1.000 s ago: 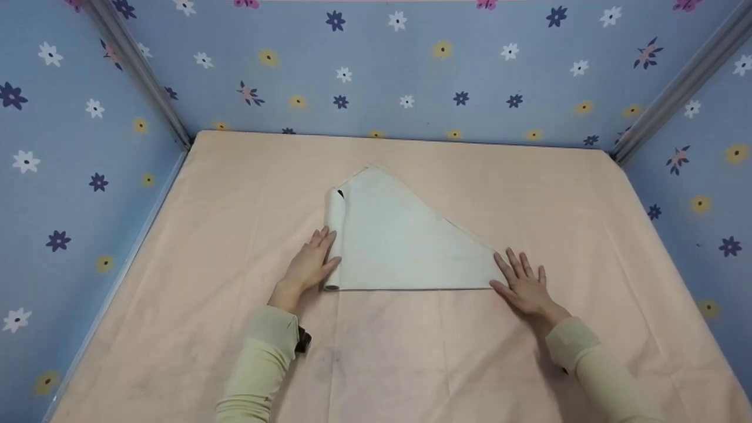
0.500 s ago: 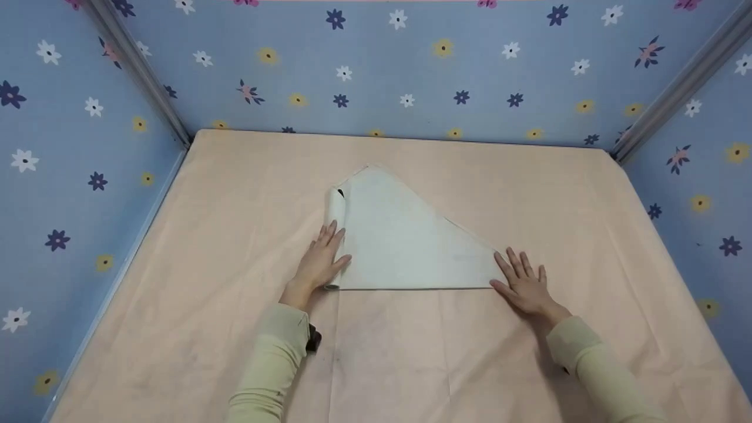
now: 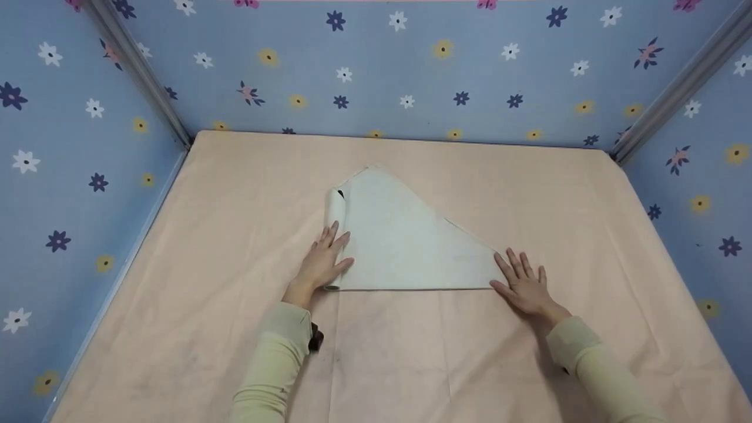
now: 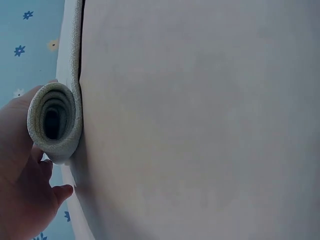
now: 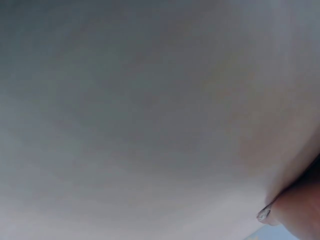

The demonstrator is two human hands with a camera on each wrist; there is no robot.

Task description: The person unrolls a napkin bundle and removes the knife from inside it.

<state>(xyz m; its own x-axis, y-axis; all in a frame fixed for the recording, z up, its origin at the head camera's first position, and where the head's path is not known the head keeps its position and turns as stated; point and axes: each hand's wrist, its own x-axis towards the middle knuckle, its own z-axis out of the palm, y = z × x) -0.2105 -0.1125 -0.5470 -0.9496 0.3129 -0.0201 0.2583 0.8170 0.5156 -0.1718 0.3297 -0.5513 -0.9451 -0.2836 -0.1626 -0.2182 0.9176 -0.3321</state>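
A pale, whitish-green cloth (image 3: 405, 235) lies folded into a flat, pointed shape, its left side wound into a narrow roll (image 3: 336, 205). My left hand (image 3: 319, 263) rests over the near half of that roll, fingers fairly straight and thumb reaching onto the flat part. Seen end-on in the left wrist view, the roll (image 4: 34, 120) shows several spiral layers around a dark hollow. At the cloth's right corner my right hand (image 3: 524, 286) lies flat with spread fingers, the fingertips on its edge. Only a bit of the right hand (image 5: 300, 212) shows in the right wrist view.
A peach tablecloth (image 3: 388, 352) with light creases covers the table. Blue flowered panels (image 3: 376, 76) stand at the back and on both sides, with grey metal posts (image 3: 141, 70) in the corners.
My left hand has shifted slightly right, from the roll's outer side to over it, with the thumb farther onto the flat cloth. The right hand and the cloth look the same.
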